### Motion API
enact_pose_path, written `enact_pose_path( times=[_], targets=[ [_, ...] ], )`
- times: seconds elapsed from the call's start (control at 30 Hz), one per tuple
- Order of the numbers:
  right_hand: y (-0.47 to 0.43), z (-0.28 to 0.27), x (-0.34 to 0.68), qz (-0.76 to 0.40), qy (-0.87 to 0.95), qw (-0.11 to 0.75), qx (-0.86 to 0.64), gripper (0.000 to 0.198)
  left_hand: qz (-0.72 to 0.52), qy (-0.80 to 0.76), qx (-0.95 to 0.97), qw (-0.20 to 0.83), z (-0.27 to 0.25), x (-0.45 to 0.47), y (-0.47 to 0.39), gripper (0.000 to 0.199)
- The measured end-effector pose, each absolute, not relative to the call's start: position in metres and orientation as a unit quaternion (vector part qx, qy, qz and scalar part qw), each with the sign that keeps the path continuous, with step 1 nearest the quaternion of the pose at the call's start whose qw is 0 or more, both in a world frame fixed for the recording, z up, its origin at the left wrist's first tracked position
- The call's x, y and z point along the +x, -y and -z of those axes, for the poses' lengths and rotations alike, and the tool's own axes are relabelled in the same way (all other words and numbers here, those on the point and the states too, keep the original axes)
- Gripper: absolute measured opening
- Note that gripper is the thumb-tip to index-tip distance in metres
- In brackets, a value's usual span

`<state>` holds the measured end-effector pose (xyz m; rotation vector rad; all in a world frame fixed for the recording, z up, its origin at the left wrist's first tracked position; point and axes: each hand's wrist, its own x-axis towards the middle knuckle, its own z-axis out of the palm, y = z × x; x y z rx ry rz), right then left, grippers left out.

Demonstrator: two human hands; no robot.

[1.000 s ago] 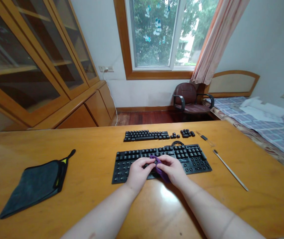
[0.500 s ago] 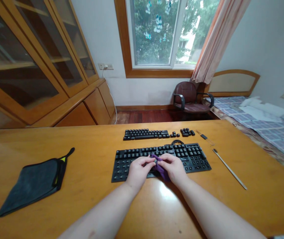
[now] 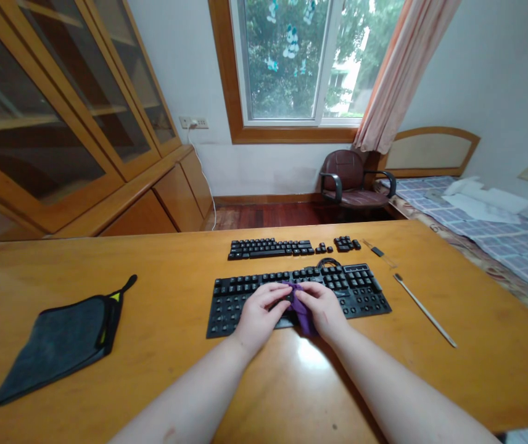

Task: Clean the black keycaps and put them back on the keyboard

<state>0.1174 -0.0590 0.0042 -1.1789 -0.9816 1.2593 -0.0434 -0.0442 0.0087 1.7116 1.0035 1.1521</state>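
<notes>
Over the middle of a black keyboard (image 3: 227,313), my two hands meet at a purple cloth (image 3: 305,319). My right hand (image 3: 326,310) grips the cloth between thumb and fingers, and its loose end hangs toward me. My left hand (image 3: 259,314) is closed in a pinch at the cloth's left side; something small and dark is between its fingers, too hidden to name. Many switches on the keyboard's lower rows and number pad are bare, while keycaps still cover the upper rows. Behind it, removed black keycaps (image 3: 271,248) lie in neat rows.
On the wooden desk (image 3: 162,345), a folded dark grey cloth (image 3: 63,339) lies at left. A thin pale-handled brush (image 3: 425,311) and a wire keycap puller (image 3: 377,251) lie at right. A coiled cable (image 3: 329,263) sits behind the keyboard.
The left fingers have shifted slightly and the purple cloth is drawn more toward the right hand. A small greyish spot between the fingertips is now covered. The view has moved a little.
</notes>
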Motion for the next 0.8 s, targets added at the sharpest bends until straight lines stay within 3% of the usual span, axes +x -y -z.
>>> enact_pose_path(
  times=[0.23, 0.5, 0.8],
  targets=[
    [0.060, -0.001, 0.114, -0.535, 0.437, 0.531, -0.491, 0.022, -0.475, -0.411, 0.582, 0.516, -0.009, -0.041, 0.044, 0.022],
    [0.059, -0.007, 0.118, -0.516, 0.448, 0.532, -0.500, 0.026, -0.482, -0.408, 0.623, 0.461, -0.012, -0.042, 0.043, 0.019],
    [0.060, -0.009, 0.116, -0.495, 0.513, 0.510, -0.481, 0.025, -0.492, -0.429, 0.571, 0.498, -0.002, -0.039, 0.042, 0.032]
  ],
)
